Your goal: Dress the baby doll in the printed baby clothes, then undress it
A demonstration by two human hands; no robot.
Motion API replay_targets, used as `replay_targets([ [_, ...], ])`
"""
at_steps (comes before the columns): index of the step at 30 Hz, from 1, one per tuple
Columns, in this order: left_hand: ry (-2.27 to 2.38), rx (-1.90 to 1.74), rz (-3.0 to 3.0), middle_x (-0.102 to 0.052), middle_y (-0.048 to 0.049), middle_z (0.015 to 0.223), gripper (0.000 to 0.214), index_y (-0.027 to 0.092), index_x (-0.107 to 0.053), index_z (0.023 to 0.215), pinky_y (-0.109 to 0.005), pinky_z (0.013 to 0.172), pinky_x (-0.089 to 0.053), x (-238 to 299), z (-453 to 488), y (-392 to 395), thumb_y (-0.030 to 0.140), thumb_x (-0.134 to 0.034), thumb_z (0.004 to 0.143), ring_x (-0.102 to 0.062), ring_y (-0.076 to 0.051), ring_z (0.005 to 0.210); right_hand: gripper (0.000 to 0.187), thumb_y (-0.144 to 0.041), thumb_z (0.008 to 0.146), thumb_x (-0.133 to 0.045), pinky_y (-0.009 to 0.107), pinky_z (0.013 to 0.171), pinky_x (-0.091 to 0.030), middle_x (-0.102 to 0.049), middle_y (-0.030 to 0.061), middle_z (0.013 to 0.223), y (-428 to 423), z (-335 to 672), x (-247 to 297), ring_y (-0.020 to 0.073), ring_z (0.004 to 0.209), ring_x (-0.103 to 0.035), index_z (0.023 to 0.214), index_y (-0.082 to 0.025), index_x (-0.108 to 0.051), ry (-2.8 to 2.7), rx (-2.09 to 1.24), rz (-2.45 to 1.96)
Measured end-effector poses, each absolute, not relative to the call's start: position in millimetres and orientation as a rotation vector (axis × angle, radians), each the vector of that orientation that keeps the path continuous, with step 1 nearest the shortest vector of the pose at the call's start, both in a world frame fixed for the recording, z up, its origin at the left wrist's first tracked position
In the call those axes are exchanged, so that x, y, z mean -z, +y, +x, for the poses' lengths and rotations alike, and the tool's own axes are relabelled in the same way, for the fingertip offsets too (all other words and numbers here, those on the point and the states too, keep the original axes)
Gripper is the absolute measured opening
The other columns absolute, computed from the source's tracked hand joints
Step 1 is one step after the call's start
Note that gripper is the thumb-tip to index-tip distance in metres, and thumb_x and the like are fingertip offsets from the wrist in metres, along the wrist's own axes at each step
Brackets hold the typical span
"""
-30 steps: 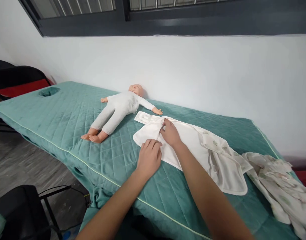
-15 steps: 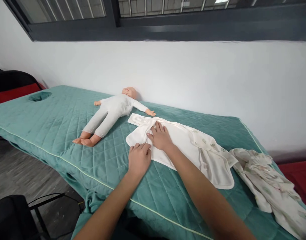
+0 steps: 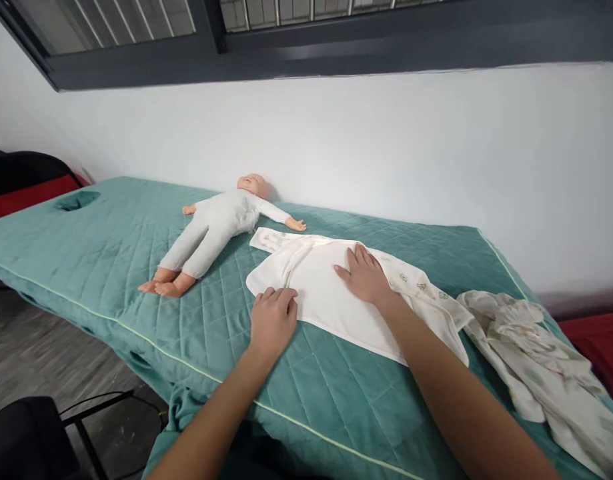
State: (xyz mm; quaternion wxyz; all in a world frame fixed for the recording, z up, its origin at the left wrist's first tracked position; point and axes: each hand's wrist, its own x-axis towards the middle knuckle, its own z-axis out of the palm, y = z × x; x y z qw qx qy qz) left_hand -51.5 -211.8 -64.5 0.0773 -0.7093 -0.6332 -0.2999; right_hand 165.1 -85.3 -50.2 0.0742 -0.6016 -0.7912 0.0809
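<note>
The white baby garment [image 3: 321, 300] lies spread on the teal quilted bed cover [image 3: 111, 253], just beside the doll [image 3: 216, 223]. It looks flatter than a moment ago: the right hand [image 3: 366, 275], open and palm-down, has slid from the collar end toward the middle, smoothing the front. The left hand [image 3: 272, 319] has stayed at the near hem, fingers curled — whether pinching the cloth I cannot tell — with a crumpled printed cloth [image 3: 536, 353] off to the right.
</note>
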Motion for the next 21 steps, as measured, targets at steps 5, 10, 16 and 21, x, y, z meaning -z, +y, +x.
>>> replay_targets([
  [5, -1.584, 0.924, -2.358, -0.072, -0.0049, 0.084, 0.021, 0.021, -0.069, 0.097, -0.036, 0.073, -0.044, 59, -49, -219, 0.013, -0.051, 0.091, -0.06, -0.023, 0.081, 0.079, -0.057, 0.102, -0.027, 0.049, 0.126, -0.017, -0.01, 0.0261, 0.167, -87, 176, 53, 0.034, 0.158, -0.009, 0.158, 0.0, -0.028, -2.326, -0.225, -1.841],
  [10, -1.513, 0.891, -2.496, -0.068, -0.0024, 0.069, 0.023, 0.022, -0.07, 0.098, -0.034, 0.067, -0.045, 58, -49, -223, 0.018, -0.048, 0.093, -0.062, -0.019, 0.066, 0.077, -0.057, 0.102, -0.029, 0.054, 0.124, -0.019, -0.013, 0.0256, 0.167, -98, 171, 53, 0.0372, 0.157, -0.012, 0.159, -0.004, -0.03, -2.281, -0.246, -1.891],
  [16, -1.52, 0.986, -2.455, -0.073, -0.0031, 0.078, 0.022, 0.022, -0.07, 0.099, -0.032, 0.068, -0.049, 60, -50, -222, 0.019, -0.049, 0.094, -0.066, -0.019, 0.07, 0.073, -0.052, 0.097, -0.051, 0.054, 0.126, -0.018, -0.02, 0.0215, 0.167, -112, 189, 32, 0.0374, 0.157, -0.013, 0.155, -0.008, -0.041, -2.293, -0.53, -1.835],
  [21, -1.472, 1.041, -2.475, -0.07, -0.0037, 0.081, 0.021, 0.021, -0.068, 0.1, -0.033, 0.072, -0.05, 59, -53, -221, 0.015, -0.049, 0.094, -0.064, -0.02, 0.078, 0.054, -0.059, 0.091, -0.058, 0.049, 0.122, -0.034, -0.056, 0.0049, 0.149, -120, 243, -6, 0.0312, 0.14, -0.049, 0.135, -0.028, -0.065, -2.015, -1.018, -1.429],
])
